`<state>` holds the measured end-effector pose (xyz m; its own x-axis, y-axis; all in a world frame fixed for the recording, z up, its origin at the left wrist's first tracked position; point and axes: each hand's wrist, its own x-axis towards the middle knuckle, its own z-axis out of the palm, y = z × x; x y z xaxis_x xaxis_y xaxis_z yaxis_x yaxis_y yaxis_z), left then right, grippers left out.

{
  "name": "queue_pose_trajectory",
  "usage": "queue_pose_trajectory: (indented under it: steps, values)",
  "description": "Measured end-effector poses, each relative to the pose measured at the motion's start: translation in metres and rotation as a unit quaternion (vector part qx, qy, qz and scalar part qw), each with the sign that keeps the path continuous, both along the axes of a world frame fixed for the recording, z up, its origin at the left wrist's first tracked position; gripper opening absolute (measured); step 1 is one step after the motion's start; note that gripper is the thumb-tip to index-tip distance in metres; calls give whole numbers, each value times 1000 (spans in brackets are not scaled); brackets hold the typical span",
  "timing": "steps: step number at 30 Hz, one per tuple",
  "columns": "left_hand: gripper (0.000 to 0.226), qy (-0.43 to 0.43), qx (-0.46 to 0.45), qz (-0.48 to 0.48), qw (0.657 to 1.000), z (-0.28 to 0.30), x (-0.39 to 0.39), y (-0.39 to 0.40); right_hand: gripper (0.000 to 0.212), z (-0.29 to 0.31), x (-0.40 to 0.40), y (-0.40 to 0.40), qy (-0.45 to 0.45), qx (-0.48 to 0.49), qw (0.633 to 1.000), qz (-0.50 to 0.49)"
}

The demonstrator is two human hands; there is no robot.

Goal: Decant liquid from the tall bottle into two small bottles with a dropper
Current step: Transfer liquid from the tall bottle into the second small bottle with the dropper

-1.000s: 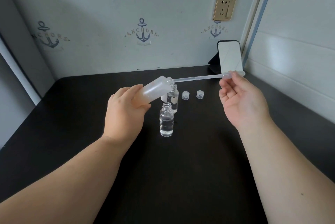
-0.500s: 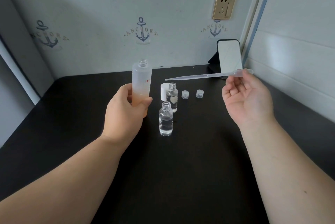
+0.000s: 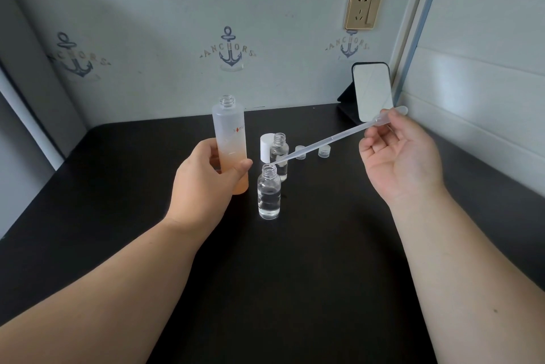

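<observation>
The left hand (image 3: 206,177) grips the tall bottle (image 3: 230,145) upright, just left of the near small bottle (image 3: 269,192). The right hand (image 3: 398,154) pinches the dropper (image 3: 333,138) at its bulb, tip just above that bottle's mouth. A squeeze before the tip is centred could spill liquid onto the dark surface (image 3: 295,275).

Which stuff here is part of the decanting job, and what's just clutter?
Job: tall bottle in left hand; dropper in right hand; near small bottle; far small bottle; white cap; two small caps.
Clutter: mirror; wall socket.
</observation>
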<state>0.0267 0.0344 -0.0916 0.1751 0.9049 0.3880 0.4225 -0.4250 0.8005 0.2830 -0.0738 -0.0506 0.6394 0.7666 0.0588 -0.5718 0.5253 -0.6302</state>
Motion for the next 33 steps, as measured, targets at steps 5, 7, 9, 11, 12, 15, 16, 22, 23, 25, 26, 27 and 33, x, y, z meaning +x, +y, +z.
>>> queue_pose_trajectory:
  steps: [5, 7, 9, 11, 12, 15, 16, 22, 23, 25, 26, 27, 33]
  values:
    - [53, -32, -28, -33, 999, 2, -3, -6, 20, 0, 0, 0, -15, 5, 1000, 3]
    - [48, -59, -41, -41, 997, 4, -6, -10, 21, 0, 0, 0, -18, 9, 1000, 4]
    - [44, -87, -29, -29, 995, 8, -9, -15, 19, 1, 0, 0, -13, 13, 1000, 3]
    - [40, -100, 9, -6, 995, 11, -10, -19, 18, 1, 1, 0, -12, 13, 1000, 1]
    - [38, -103, 30, 5, 994, 12, -12, -21, 19, 1, 1, 1, -16, 13, 1000, 1]
    - [30, -110, 73, 0, 991, 14, -15, -30, 25, 1, 1, 1, -28, 10, 1000, 1]
    - [28, -109, 84, -16, 990, 15, -15, -33, 26, 1, 1, 1, -31, 10, 999, 1]
    - [23, -40, 80, -149, 985, 13, -12, -43, 28, 0, 2, 2, -38, 9, 999, 2]
    - [24, -24, 71, -166, 983, 13, -12, -43, 27, 0, 2, 2, -38, 8, 999, 1]
    - [26, 11, 57, -188, 980, 12, -11, -42, 27, 0, 3, 2, -38, 8, 999, -1]
    - [28, 31, 51, -196, 979, 12, -10, -41, 26, 0, 3, 3, -39, 9, 999, -1]
    - [30, 49, 44, -203, 977, 11, -9, -40, 25, 0, 3, 3, -41, 9, 999, -1]
    - [48, 86, 8, -216, 973, 5, -5, -35, 22, -1, 4, 3, -63, 1, 998, -10]
